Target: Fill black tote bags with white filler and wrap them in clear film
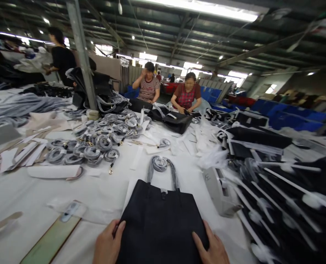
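Note:
A black tote bag (160,216) lies on the white-covered table in front of me, its handles pointing away. My left hand (107,240) grips the bag's left edge, thumb on top and fingers curled under. On the opposite edge, my right hand (211,244) holds it the same way, with the thumb pressed on the front. A coiled grey wrapped strap (159,164) sits between the raised handles. The handles look wrapped in clear film. A small closure tab (163,194) shows at the middle of the bag's top edge. The bag's lower end runs out of view.
Many coiled straps (103,143) are heaped at the left, near a metal post (83,55). A grey tape dispenser (220,190) stands right of the bag, beside stacked black bags (289,205). A green board (52,234) lies at front left. Two people (189,95) work across the table.

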### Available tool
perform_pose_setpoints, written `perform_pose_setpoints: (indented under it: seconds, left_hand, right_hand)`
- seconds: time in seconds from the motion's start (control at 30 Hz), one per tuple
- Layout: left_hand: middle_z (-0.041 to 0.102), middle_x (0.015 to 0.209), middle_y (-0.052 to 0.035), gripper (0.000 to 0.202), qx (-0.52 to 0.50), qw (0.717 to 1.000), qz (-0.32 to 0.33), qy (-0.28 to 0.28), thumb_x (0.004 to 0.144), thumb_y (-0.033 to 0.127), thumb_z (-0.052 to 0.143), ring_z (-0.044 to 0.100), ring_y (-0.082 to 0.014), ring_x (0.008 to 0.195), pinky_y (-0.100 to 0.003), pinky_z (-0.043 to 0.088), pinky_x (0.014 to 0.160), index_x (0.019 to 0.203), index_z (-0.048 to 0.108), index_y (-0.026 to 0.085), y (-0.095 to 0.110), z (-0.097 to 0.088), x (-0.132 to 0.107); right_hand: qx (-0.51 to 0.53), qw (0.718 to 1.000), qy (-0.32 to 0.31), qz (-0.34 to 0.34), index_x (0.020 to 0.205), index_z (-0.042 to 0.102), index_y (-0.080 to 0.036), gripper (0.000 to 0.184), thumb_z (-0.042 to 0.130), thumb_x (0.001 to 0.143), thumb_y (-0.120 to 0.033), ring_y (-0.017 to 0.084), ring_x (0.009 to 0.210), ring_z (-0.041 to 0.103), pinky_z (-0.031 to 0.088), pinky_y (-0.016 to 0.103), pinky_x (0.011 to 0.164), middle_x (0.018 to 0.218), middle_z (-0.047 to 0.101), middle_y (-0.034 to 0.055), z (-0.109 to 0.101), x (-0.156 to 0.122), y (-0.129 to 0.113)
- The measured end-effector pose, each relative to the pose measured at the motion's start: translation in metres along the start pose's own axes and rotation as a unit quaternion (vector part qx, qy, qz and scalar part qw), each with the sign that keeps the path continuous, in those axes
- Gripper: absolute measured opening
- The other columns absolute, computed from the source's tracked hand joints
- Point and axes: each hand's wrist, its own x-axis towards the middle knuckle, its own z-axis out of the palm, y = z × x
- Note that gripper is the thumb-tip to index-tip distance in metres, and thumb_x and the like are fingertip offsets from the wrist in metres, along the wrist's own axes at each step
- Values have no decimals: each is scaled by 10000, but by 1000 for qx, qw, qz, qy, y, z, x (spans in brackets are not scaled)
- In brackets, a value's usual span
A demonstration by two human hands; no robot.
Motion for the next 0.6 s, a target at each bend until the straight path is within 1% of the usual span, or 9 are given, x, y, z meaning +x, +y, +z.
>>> perform_pose_setpoints:
  seconds: [0.1,0.17,0.23,0.3,0.33,0.4,0.43,0.5,0.6]
  left_hand:
    - [718,716,11,352,45,997,-48,-39,821,572,465,695,-222,701,-296,526,619,859,657,279,-22,-9,5]
    - [724,750,7,338,72,995,-42,-50,817,569,479,702,-230,718,-311,550,612,879,647,282,-35,-11,9]
    - [728,945,-44,338,90,995,32,-8,820,535,500,703,-248,835,-348,579,689,969,629,260,-43,-9,14]
    - [628,1232,-122,389,109,982,147,50,843,453,495,644,-278,1056,-404,566,846,1137,581,212,-44,-2,20]
    - [554,1332,-144,421,119,970,202,63,859,403,475,591,-285,1151,-424,540,917,1215,544,189,-43,3,23]
    - [493,1401,-140,440,145,948,279,51,884,320,430,525,-271,1237,-422,512,981,1294,503,178,-41,13,28]
    - [510,1388,-129,433,159,940,300,36,893,299,416,526,-257,1238,-404,517,981,1299,509,183,-41,17,30]
    - [547,1356,-115,420,192,930,313,11,907,285,410,549,-236,1214,-371,535,961,1298,529,190,-46,24,32]
    - [548,1356,-106,415,222,921,321,-11,914,256,412,538,-225,1223,-361,530,966,1302,544,193,-60,30,35]
  right_hand:
    - [29,999,22,-23,1316,492,-151,521,448,901,-463,276,974,668,548,430,830,1108,695,126,-2,8,-19]
    - [34,998,18,-39,1331,476,-155,477,429,926,-402,260,963,673,530,443,863,1124,689,126,-1,13,-23]
    - [32,998,-2,-51,1354,444,-150,461,404,945,-357,250,961,675,490,487,920,1120,692,123,-1,18,-21]
    - [18,998,-10,-65,1355,438,-144,455,395,951,-349,265,1011,658,431,553,968,1143,682,129,-5,22,-15]
    - [1,997,0,-71,1339,456,-144,446,398,950,-355,285,1062,635,398,586,983,1168,668,135,-8,24,-12]
    - [-39,995,44,-86,1302,498,-152,427,412,943,-368,324,1176,558,335,617,1012,1237,628,144,-18,28,-11]
    - [-55,991,70,-98,1297,504,-155,424,416,941,-370,329,1220,519,313,605,1029,1265,610,143,-22,30,-13]
    - [-64,983,105,-136,1341,463,-154,450,411,946,-362,300,1268,475,297,534,1064,1307,581,131,-27,33,-23]
    - [-60,965,109,-231,1414,376,-165,533,434,933,-387,251,1262,481,347,412,1033,1351,550,98,-14,32,-42]
